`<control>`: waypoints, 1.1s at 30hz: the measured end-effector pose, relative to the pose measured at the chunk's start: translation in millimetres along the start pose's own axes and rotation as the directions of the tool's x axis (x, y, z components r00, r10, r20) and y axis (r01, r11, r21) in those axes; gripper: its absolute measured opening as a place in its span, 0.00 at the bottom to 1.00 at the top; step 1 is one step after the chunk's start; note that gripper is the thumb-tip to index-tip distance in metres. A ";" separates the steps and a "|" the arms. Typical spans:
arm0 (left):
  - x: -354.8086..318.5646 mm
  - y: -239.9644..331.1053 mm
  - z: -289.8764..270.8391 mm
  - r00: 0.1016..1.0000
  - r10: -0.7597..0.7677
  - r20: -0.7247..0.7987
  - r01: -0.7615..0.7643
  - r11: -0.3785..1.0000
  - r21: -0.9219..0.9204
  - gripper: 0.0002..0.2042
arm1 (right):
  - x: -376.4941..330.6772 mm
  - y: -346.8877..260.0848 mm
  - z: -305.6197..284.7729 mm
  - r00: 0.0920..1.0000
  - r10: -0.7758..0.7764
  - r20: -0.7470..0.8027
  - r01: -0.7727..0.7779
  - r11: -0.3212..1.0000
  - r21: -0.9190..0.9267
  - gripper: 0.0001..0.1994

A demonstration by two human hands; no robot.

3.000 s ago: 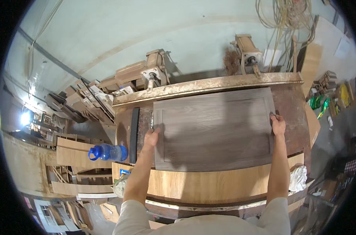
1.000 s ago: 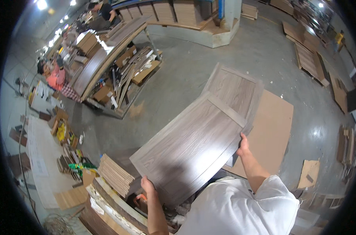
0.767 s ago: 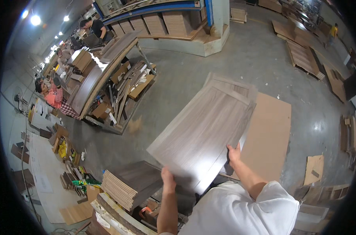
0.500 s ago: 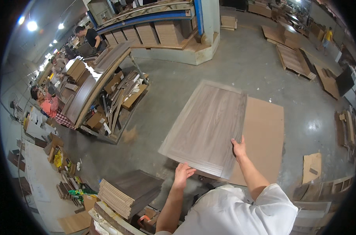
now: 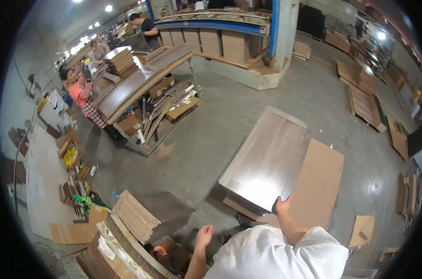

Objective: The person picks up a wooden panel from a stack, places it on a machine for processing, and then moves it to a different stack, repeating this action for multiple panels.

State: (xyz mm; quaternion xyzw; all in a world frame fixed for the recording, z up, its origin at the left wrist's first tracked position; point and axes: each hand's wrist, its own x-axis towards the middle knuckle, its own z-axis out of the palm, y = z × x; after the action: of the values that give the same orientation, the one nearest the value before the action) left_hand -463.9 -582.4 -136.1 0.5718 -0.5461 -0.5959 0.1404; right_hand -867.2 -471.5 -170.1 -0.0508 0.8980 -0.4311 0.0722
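A wood-grain cabinet door panel (image 5: pixel 271 153) with a raised frame lies on top of a stack of similar panels. Light glares off its near end. At the near right corner, my right hand (image 5: pixel 283 205) grips the edge of this panel, with the fingers partly hidden. My left hand (image 5: pixel 204 235) is off the panel, to its near left, with its fingers curled in and nothing seen in them. Beneath the stack, a brown cardboard sheet (image 5: pixel 323 179) sticks out to the right on the floor.
Another stack of dark panels (image 5: pixel 162 211) stands at the lower left. A workbench (image 5: pixel 127 83) with offcuts on its lower shelf is at the far left, with co-workers (image 5: pixel 78 86) around it. A large machine (image 5: pixel 215 25) stands at the back. Flat boards (image 5: pixel 362 104) lie at the far right.
The door panel has come down onto the stack and shifted toward the right of the view. My left hand has let go of its near edge; my right hand is now at the near right corner.
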 end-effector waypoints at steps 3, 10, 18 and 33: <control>-51.7 -61.6 -13.6 0.973 -0.215 -0.085 0.201 0.968 -0.147 0.15 | 17.4 16.3 10.8 1.000 -0.010 0.017 0.008 0.994 0.113 0.43; -101.5 -90.0 -21.6 0.948 -0.315 0.033 0.317 0.944 -0.087 0.17 | 2.7 -20.0 -16.9 0.994 0.031 0.104 -0.022 0.996 -0.082 0.45; -68.2 -55.0 -27.3 0.983 -0.104 -0.153 0.078 0.982 -0.170 0.20 | -72.5 -44.2 -14.5 0.979 -0.181 0.097 0.201 0.750 -0.630 0.38; -171.9 -112.5 -258.1 0.174 0.076 -0.982 0.231 0.966 0.115 0.11 | -181.3 -92.3 23.2 0.291 -0.626 0.724 0.852 0.514 0.102 0.25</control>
State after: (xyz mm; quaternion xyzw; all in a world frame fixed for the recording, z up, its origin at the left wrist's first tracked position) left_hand -144.2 -531.9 -71.9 0.8593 -0.3651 -0.0265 0.3573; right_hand -682.0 -518.9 -96.7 -0.6301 0.7242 -0.2171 0.1773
